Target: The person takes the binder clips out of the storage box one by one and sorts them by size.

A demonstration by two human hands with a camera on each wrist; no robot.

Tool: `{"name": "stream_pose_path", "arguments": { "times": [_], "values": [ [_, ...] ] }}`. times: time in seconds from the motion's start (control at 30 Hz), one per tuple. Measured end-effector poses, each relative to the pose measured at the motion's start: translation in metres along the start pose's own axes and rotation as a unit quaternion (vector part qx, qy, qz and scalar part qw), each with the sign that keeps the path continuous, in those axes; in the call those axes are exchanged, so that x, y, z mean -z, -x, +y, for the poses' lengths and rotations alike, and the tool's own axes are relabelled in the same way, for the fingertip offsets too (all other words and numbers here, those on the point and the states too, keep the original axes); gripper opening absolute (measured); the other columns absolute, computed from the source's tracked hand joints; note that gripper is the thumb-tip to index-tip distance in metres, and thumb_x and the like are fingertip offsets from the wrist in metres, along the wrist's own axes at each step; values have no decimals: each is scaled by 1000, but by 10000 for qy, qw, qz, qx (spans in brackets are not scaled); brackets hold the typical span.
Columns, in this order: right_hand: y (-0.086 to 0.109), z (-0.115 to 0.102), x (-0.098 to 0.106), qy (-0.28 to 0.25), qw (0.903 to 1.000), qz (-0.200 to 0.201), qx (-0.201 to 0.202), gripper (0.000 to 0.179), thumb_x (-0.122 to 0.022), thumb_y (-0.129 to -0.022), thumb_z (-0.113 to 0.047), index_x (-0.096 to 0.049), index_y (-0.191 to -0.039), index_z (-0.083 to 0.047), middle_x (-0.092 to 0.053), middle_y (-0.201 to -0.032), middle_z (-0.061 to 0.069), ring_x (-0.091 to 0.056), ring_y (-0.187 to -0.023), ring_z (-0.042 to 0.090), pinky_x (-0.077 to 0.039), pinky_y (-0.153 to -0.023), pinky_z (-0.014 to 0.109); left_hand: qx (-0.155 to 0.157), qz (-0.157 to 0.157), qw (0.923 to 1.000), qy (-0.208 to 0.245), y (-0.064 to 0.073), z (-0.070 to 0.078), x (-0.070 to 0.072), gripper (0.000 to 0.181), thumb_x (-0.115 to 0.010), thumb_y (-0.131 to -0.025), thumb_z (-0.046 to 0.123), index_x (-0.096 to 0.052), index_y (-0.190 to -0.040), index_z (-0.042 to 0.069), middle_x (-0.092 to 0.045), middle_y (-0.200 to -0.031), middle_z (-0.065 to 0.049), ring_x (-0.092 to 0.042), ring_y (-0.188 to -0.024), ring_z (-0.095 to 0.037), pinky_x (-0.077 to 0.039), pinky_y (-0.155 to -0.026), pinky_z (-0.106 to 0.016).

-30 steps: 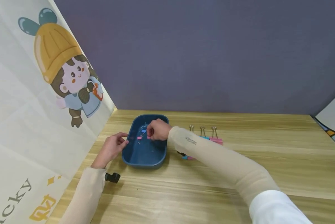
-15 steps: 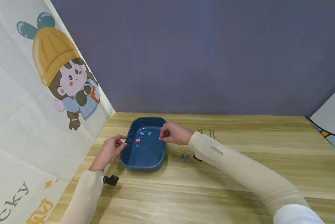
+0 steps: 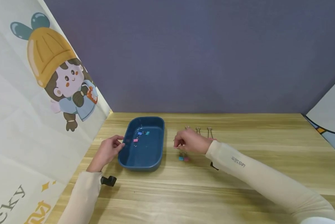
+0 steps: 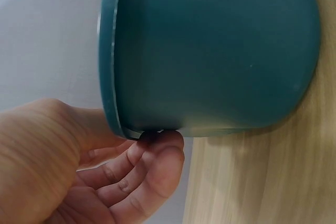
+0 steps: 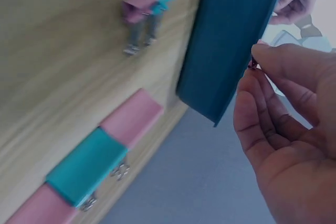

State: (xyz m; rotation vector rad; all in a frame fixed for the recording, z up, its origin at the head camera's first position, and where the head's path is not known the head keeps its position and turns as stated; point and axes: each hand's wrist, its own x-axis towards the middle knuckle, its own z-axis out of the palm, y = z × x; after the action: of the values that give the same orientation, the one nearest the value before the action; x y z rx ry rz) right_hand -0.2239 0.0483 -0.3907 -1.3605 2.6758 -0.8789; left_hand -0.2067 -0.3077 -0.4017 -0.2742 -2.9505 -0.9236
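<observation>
At the left stands a dark blue tray, and my left hand holds its left rim between thumb and fingers. Inside lie a small blue binder clip, a small teal binder clip and a small pink binder clip. My right hand is raised to the right of the tray. Its thumb and fingertips pinch a small pink binder clip, mostly hidden by the fingers. Below that hand, on the table, a teal binder clip and a pink binder clip sit side by side.
Behind the right hand, large binder clips stand in a row, pink, teal and pink, partly hidden in the head view. A grey-purple panel borders the table's back; a printed white sheet borders its left.
My right hand has come out of the tray and moved right across its rim, carrying the small pink binder clip. The left hand has stayed at the tray's left rim.
</observation>
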Motion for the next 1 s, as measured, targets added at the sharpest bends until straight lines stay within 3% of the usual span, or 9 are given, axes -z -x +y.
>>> {"name": "stream_pose_path", "arguments": {
  "times": [0.27,0.53,0.7,1.0],
  "values": [
    [33,1,-3,-64,9995,-182,-246,12,-74,-80,0,-71,-83,-11,-64,-82,-3,-55,-69,6,-48,-61,21,26,24,10000,-9,3,-6,5,28,-59,-93,6,-57,-118,-7,-60,-81,-9,-59,-68,-18,-50,-57,-29],
    [56,17,-15,-193,9987,-185,-434,11,-75,-79,-2,-72,-82,-12,-65,-80,-7,-57,-70,6,-49,-60,20,152,-12,9998,-92,2,-6,7,29,-59,-93,8,-57,-119,-5,-60,-82,-10,-58,-68,-20,-50,-57,-29],
    [64,24,-20,-299,9971,-293,-633,13,-75,-79,-2,-72,-84,-13,-65,-82,-6,-58,-72,4,-50,-62,20,66,-21,9999,-76,0,-6,4,29,-60,-93,8,-58,-118,-6,-61,-81,-10,-58,-66,-19,-49,-55,-27],
    [65,28,-24,-321,9969,-401,-590,14,-75,-78,-1,-71,-82,-14,-64,-81,-6,-57,-70,4,-49,-62,21,98,-90,9999,-54,-2,-4,3,30,-59,-93,8,-57,-120,-5,-60,-83,-10,-58,-67,-19,-49,-57,-29]
  ]
}}
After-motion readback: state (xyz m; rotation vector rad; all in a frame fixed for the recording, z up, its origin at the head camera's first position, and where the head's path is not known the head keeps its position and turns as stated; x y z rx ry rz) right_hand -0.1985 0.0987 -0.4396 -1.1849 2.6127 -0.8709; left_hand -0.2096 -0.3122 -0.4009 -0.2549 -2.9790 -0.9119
